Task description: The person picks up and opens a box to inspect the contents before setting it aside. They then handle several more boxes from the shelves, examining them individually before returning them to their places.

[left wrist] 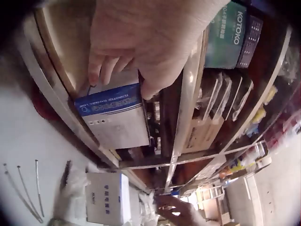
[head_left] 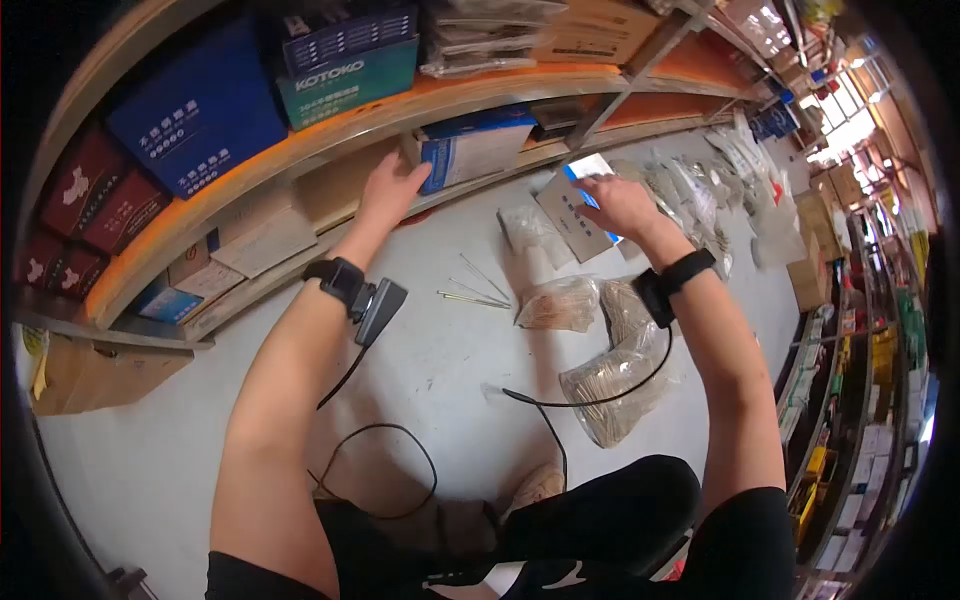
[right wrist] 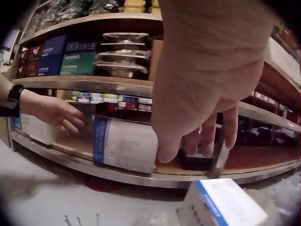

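- Head view: my left hand (head_left: 388,190) is up at the lower shelf (right wrist: 108,172), on the near top corner of the blue-and-white box (head_left: 478,150).
- Left wrist cam: fingers hooked over the box's top edge, thumb down the side, so that hand is clamped on the box (left wrist: 115,117).
- The box stands on the shelf, front face tipped out toward me, base at the shelf's front edge.
- Right hand (head_left: 620,205) hangs over the small white box (right wrist: 221,205) w/ the blue stripe. Fingers apart and loosely bent, gripping nothing I can see. Can't tell if it touches.
- Handling, my guess: printed cardboard, so stiff at edges and corners but the walls dent if squeezed mid-panel.
- The face looks glossy, prob. a bit slick. A pinch on the flat front would slide.
- Weight can't be read from here. I'd treat it as full and fairly heavy.
- Best hold, I reckon: top edge plus a side corner, as now, w/ the other hand under the base once it's off the shelf.
- Floor (head_left: 420,360) below has clear bags of thin sticks (head_left: 620,380) and a few loose rods (head_left: 475,295). A dropped box would land on them.
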Available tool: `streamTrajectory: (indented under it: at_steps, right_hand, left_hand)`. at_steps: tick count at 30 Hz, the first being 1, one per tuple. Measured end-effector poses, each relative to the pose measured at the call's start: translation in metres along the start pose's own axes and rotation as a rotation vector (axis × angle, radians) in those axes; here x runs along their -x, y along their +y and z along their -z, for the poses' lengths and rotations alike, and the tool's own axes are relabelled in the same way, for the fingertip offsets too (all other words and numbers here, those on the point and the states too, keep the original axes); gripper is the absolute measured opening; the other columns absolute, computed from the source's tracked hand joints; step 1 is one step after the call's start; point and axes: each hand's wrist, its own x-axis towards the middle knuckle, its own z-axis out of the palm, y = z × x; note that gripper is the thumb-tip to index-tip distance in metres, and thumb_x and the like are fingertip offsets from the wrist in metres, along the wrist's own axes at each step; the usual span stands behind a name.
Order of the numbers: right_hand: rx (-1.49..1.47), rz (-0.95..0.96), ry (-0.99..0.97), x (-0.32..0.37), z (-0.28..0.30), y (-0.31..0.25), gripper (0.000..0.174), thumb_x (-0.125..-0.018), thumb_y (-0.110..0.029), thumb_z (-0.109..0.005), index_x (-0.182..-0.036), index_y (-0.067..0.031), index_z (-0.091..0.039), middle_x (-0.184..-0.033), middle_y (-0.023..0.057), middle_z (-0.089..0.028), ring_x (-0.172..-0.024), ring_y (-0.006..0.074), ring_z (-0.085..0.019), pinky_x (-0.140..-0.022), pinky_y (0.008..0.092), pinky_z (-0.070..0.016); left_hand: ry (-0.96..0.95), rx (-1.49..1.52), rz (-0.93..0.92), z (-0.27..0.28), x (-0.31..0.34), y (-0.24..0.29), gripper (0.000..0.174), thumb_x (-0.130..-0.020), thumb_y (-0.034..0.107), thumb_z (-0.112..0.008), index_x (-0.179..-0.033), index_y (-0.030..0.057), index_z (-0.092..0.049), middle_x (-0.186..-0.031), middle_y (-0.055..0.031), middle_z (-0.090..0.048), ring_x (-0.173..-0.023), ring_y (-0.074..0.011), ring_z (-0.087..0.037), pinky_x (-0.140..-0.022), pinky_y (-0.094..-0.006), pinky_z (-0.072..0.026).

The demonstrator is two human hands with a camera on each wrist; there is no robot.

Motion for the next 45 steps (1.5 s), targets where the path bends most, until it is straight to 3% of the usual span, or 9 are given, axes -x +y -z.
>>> streamTrajectory:
  at_steps: [5,7,11,15,24,28,34,39,45]
  right_hand:
    - [-0.073,0.186,0.290,-0.054,-0.003,-0.013,0.046,-0.072,-0.025,-0.059,-0.112,-0.0075,-0.046,-0.112,0.0126,-0.050,-0.099,0.0285,-0.050,-0.081,0.0367,-0.0428]
    - [-0.053,0.164,0.301,-0.071,-0.003,-0.008,0.049,-0.071,-0.025,-0.060,-0.114,-0.0067,-0.044,-0.114,0.0141,-0.048,-0.101,0.0290,-0.048,-0.082,0.0368,-0.0425]
    - [-0.134,0.085,0.252,-0.109,-0.018,0.008,0.063,-0.069,-0.026,-0.062,-0.121,-0.0028,-0.035,-0.124,0.0191,-0.038,-0.108,0.0341,-0.043,-0.087,0.0389,-0.0399]
    - [-0.532,-0.087,0.313,-0.134,-0.047,0.009,0.068,-0.068,-0.026,-0.063,-0.122,0.0024,-0.032,-0.119,0.0262,-0.040,-0.105,0.0385,-0.044,-0.089,0.0393,-0.0367]
    - [-0.160,0.118,0.275,-0.163,-0.042,0.006,0.048,-0.081,-0.023,-0.046,-0.125,-0.0098,-0.033,-0.116,0.0325,-0.037,-0.087,0.0386,-0.054,-0.072,0.0419,-0.0462]
    - [0.059,0.229,0.385,-0.158,-0.036,0.006,0.043,-0.079,-0.015,-0.044,-0.120,-0.0019,-0.040,-0.105,0.0339,-0.046,-0.075,0.0340,-0.059,-0.060,0.0379,-0.0499]
    - [0.234,0.495,0.512,-0.131,-0.024,0.014,0.023,-0.073,-0.006,-0.046,-0.091,0.0061,-0.053,-0.065,0.0154,-0.059,-0.057,0.0248,-0.060,-0.045,0.0320,-0.0492]
    - [0.194,0.467,0.505,-0.101,-0.031,0.022,0.035,-0.076,-0.017,-0.047,-0.104,0.0047,-0.050,-0.069,0.0148,-0.059,-0.056,0.0240,-0.060,-0.047,0.0336,-0.0478]
    - [-1.010,-0.219,0.383,-0.128,-0.065,0.028,0.067,-0.071,-0.052,-0.056,-0.119,-0.0068,-0.043,-0.105,0.0201,-0.055,-0.096,0.0312,-0.054,-0.081,0.0284,-0.0416]
  left_hand:
    - [0.003,0.038,0.065,0.008,0.002,-0.003,0.059,-0.072,0.036,-0.059,-0.111,-0.0060,-0.047,-0.110,-0.0228,-0.051,-0.104,-0.0297,-0.049,-0.086,-0.0321,-0.0388]
    - [-0.393,-0.066,0.072,0.038,0.024,0.008,0.047,-0.078,0.031,-0.057,-0.114,0.0014,-0.048,-0.100,-0.0086,-0.057,-0.077,-0.0108,-0.052,-0.064,-0.0228,-0.0432]
    - [-0.593,-0.302,0.115,0.143,0.092,0.033,0.040,-0.076,0.025,-0.059,-0.108,0.0019,-0.053,-0.100,-0.0129,-0.058,-0.085,-0.0182,-0.056,-0.078,-0.0288,-0.0433]
    - [-0.449,-0.568,0.362,0.264,0.172,0.103,0.039,-0.076,0.016,-0.060,-0.111,0.0019,-0.050,-0.103,-0.0125,-0.057,-0.089,-0.0183,-0.055,-0.076,-0.0293,-0.0453]
    - [0.337,-0.720,0.639,0.472,0.390,0.281,0.039,-0.085,0.018,-0.051,-0.119,0.0017,-0.043,-0.109,-0.0073,-0.053,-0.100,-0.0140,-0.048,-0.084,-0.0252,-0.0382]
    - [0.405,-0.668,0.701,0.416,0.372,0.332,0.040,-0.083,0.019,-0.053,-0.118,0.0008,-0.044,-0.105,-0.0064,-0.055,-0.091,-0.0111,-0.051,-0.077,-0.0218,-0.0388]
    - [-0.205,-0.688,0.569,0.282,0.262,0.327,0.037,-0.080,0.011,-0.053,-0.114,-0.0021,-0.046,-0.101,-0.0129,-0.057,-0.092,-0.0171,-0.053,-0.080,-0.0288,-0.0428]
    - [-0.644,-0.731,0.375,0.211,0.180,0.267,0.042,-0.079,0.025,-0.057,-0.110,-0.0018,-0.049,-0.100,-0.0158,-0.058,-0.086,-0.0233,-0.057,-0.076,-0.0318,-0.0449]
    - [-0.888,-0.604,0.191,0.142,0.101,0.143,0.050,-0.080,0.033,-0.054,-0.115,-0.0011,-0.046,-0.101,-0.0164,-0.057,-0.087,-0.0244,-0.056,-0.077,-0.0322,-0.0442]
